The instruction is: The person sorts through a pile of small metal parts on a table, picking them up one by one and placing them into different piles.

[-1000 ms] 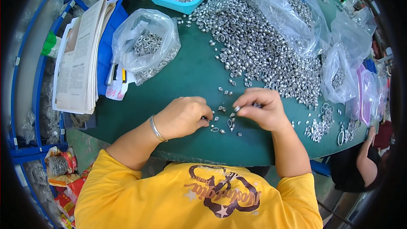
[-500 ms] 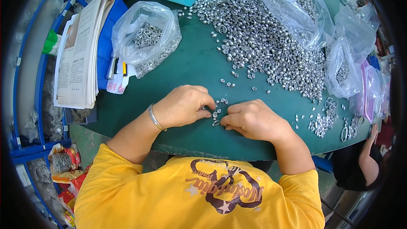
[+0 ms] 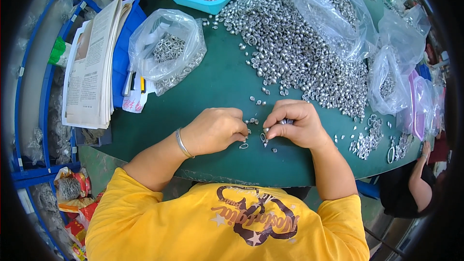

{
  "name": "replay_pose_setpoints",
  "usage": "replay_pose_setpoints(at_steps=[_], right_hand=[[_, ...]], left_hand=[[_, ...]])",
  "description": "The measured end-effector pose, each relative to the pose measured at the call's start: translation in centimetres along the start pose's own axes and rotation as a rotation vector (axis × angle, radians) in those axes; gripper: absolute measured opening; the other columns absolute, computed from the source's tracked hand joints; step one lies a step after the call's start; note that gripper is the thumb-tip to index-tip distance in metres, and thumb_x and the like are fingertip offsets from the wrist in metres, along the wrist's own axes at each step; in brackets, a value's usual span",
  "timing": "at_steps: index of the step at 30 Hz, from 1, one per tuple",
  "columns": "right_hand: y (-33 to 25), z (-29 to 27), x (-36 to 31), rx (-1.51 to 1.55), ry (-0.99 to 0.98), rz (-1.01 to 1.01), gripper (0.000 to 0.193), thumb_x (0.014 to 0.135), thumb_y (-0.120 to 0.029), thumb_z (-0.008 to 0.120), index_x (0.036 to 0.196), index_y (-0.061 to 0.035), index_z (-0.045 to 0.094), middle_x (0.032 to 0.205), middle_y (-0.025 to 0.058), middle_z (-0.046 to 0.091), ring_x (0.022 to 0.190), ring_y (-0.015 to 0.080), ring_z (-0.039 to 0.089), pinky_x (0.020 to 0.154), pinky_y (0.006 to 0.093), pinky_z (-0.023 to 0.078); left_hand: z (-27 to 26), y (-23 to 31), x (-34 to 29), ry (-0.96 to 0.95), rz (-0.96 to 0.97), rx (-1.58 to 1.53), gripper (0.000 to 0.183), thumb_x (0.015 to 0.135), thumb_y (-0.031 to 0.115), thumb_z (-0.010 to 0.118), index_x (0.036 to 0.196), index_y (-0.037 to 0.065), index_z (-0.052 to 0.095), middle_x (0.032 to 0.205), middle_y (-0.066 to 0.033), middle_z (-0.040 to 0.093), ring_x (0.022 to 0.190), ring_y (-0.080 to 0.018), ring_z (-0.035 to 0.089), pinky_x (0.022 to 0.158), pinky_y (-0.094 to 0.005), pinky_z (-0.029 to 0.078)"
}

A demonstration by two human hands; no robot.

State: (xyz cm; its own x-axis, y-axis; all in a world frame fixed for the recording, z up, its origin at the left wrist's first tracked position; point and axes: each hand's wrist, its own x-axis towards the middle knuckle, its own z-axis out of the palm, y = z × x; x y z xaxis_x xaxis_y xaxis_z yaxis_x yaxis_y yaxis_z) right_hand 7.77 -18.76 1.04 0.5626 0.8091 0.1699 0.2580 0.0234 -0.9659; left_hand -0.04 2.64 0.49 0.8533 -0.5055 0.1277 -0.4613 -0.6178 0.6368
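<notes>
My right hand (image 3: 299,128) pinches a small oval metal ring (image 3: 263,137) between thumb and forefinger. A few more silvery metal pieces (image 3: 286,122) show tucked under its curled fingers. To its left, my left hand (image 3: 216,131), with a silver bangle at the wrist, has its thumb and fingertips pressed together; what they hold is too small to make out. Just below these fingertips an oval ring (image 3: 243,146) lies on the green tabletop (image 3: 227,164). Several small metal pieces (image 3: 252,121) lie between the hands, and a single piece (image 3: 274,150) rests below my right hand.
Beyond my hands spreads a large heap of small metal pieces (image 3: 285,43). A clear bag of rings (image 3: 168,48), a blue basket (image 3: 217,6) and papers (image 3: 89,67) stand left and behind. Linked metal parts (image 3: 367,140) and bags lie right, near another person's arm (image 3: 421,179).
My right hand has lifted and turned, now showing an oval ring in its pinch and pieces in its fingers. My left hand has shifted slightly right and nearer to me.
</notes>
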Motion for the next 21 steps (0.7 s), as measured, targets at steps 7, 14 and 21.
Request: replay_pose_setpoints(at_steps=[7,14,21], right_hand=[[0.6,0.3,-0.5,0.651,0.176,0.123,0.011,0.080,-0.006,0.065,0.088,0.0008,0.062,0.071,0.0049,0.057,0.056,0.0101,0.050,0.049,0.0211,0.038],[0.8,0.6,-0.3,1.386,0.220,0.318,0.024,0.088,-0.025,0.044,0.083,-0.0027,0.051,0.068,0.0112,0.051,0.043,0.0109,0.036,0.034,0.0202,0.026],[-1.7,3.3,0.1,0.742,0.570,0.028,0.026,0.093,-0.019,0.045,0.072,-0.0039,0.046,0.058,0.0050,0.046,0.042,0.0094,0.037,0.037,0.0219,0.028]], left_hand=[[-0.4,0.2,0.4,0.189,-0.228,-0.895,0.008,0.077,0.003,0.068,0.084,0.001,0.068,0.076,-0.0020,0.059,0.067,-0.0098,0.055,0.060,-0.0220,0.045],[0.1,-0.1,0.2,0.139,-0.363,-1.332,0.006,0.083,0.002,0.062,0.088,0.002,0.063,0.073,0.0009,0.053,0.061,-0.0045,0.046,0.051,-0.0160,0.035],[1.5,1.2,1.3,-0.110,-0.645,-2.072,0.020,0.083,0.024,0.048,0.082,0.004,0.051,0.079,-0.0080,0.050,0.058,-0.0131,0.041,0.043,-0.0184,0.030]])
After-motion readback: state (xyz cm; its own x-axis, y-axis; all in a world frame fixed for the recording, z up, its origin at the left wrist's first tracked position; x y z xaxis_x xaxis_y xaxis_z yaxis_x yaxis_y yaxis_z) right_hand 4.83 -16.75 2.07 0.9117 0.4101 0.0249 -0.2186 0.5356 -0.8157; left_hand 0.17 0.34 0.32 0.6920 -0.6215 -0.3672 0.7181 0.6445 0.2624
